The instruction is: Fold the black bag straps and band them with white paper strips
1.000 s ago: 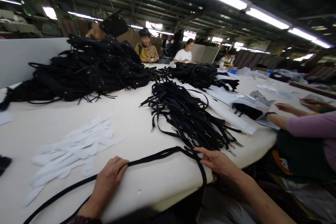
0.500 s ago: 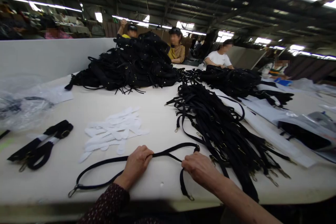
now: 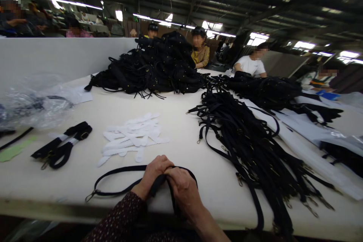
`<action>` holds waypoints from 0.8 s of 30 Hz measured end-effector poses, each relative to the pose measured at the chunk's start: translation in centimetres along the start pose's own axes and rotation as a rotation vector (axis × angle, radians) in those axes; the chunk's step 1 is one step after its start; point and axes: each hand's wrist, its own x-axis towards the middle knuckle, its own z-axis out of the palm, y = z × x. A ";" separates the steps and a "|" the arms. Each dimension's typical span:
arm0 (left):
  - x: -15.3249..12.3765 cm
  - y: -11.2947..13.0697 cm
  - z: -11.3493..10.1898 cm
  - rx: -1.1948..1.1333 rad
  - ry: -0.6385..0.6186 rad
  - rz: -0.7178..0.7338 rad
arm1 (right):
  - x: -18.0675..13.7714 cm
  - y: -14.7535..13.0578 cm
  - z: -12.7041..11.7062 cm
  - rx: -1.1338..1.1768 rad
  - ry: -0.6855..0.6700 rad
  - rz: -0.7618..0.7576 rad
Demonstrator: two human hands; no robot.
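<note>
A black strap [image 3: 121, 169] lies looped on the table before me, with a metal snap hook [image 3: 90, 195] at its left end. My left hand [image 3: 155, 172] is closed round the strap at the loop's right side. Right against it, my right hand [image 3: 183, 187] pinches another stretch of the same strap, folded over so that one part hangs down between my hands. My fingertips meet and hide the spot they grip. Just beyond my hands lie several white strips [image 3: 136, 136] with scalloped edges. A bundled black strap [image 3: 64, 145] with white bands round it rests to the left.
A big heap of black straps with hooks [image 3: 244, 143] spreads on the right. Black bags [image 3: 159, 64] are piled at the back. Clear plastic bags [image 3: 36, 102] lie far left, near a green scrap [image 3: 17, 150]. Several people work beyond the white table [image 3: 184, 121].
My right hand has moved left to meet my left hand, folding the strap's right part over with it. The view has turned, so the table's contents sit further right.
</note>
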 end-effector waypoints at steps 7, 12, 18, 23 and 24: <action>-0.1 0.1 0.1 0.003 0.034 -0.016 | -0.2 -0.4 -2.0 0.567 0.003 0.405; 0.0 0.2 0.1 0.011 0.039 -0.024 | 0.3 0.9 -7.9 1.171 0.316 0.671; 0.0 0.4 0.2 0.029 0.031 -0.047 | -0.8 4.3 -18.2 1.284 0.709 0.680; 1.1 1.4 0.3 0.072 -0.014 -0.054 | -1.0 1.4 -21.9 1.146 0.869 0.407; 1.5 1.7 0.5 0.074 -0.019 -0.046 | -0.9 0.5 -21.2 1.096 0.866 0.336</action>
